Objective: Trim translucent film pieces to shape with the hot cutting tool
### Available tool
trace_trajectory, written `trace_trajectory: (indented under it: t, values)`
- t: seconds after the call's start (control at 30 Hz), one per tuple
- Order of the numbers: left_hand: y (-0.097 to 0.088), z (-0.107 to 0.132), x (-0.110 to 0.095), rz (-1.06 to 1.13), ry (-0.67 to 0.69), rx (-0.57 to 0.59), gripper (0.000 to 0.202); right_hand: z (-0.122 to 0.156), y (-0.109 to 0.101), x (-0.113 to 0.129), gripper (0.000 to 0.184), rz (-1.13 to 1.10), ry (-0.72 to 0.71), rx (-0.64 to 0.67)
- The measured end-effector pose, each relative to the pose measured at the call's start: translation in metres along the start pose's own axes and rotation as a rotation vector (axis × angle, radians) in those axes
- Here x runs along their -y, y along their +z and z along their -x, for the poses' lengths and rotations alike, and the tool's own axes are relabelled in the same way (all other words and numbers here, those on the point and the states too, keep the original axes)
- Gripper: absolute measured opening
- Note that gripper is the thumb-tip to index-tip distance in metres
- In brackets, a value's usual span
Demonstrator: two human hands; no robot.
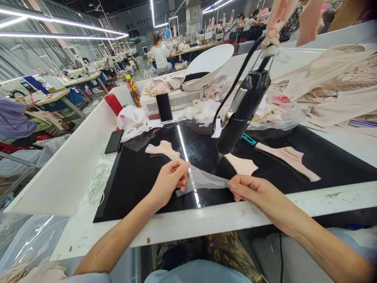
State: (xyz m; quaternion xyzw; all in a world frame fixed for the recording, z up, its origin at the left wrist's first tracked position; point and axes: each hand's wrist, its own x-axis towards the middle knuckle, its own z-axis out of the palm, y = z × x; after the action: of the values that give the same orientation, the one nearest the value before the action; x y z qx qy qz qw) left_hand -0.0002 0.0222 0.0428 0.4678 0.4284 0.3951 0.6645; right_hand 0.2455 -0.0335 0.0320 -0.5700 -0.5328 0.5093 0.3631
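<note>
Between both hands a thin translucent film piece (203, 180) is stretched just above the black work surface. My left hand (172, 177) pinches its left part, fingers curled. My right hand (247, 188) grips the narrow right end between thumb and fingers. Directly beyond the right hand lies a beige fabric piece (242, 164), below the tip of a black hanging tool (243, 114). Another beige piece (163, 149) with ruffled edges lies past the left hand. A longer beige strip (290, 159) rests to the right.
The black mat (132, 192) covers the white table. Pale elastic rings (97, 182) and a dark phone (113, 141) line the left side. Another phone (164, 107) stands upright at the back. Beige fabric piles (332, 86) fill the right. A teal clip-like item (249, 138) lies behind the tool.
</note>
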Motion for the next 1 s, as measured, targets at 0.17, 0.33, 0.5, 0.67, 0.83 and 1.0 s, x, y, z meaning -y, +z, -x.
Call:
trace_trajectory:
  t: [0.17, 0.33, 0.5, 0.67, 0.83, 1.0]
  values:
    - [0.001, -0.002, 0.002, 0.114, -0.029, -0.013, 0.045, 0.0, -0.001, -0.008, 0.049, -0.275, 0.151, 0.124]
    - [0.001, -0.003, 0.002, 0.132, -0.016, -0.024, 0.047, 0.006, 0.009, -0.006, 0.049, -0.285, 0.143, 0.185]
    - [-0.001, -0.004, 0.004, 0.0, 0.104, 0.103, 0.04, 0.017, 0.019, 0.005, 0.039, 0.02, 0.024, 0.303]
    - [-0.003, -0.002, 0.008, 0.069, 0.327, 0.3, 0.033, 0.018, 0.017, 0.004, 0.032, 0.048, -0.024, 0.365]
    - [-0.003, 0.003, 0.006, 0.052, 0.558, 0.468, 0.023, 0.011, 0.013, -0.004, 0.042, -0.308, 0.034, 0.088]
    - [-0.002, 0.006, 0.003, 0.017, 0.657, 0.558, 0.019, 0.007, 0.022, -0.001, 0.053, -0.421, 0.1, 0.076]
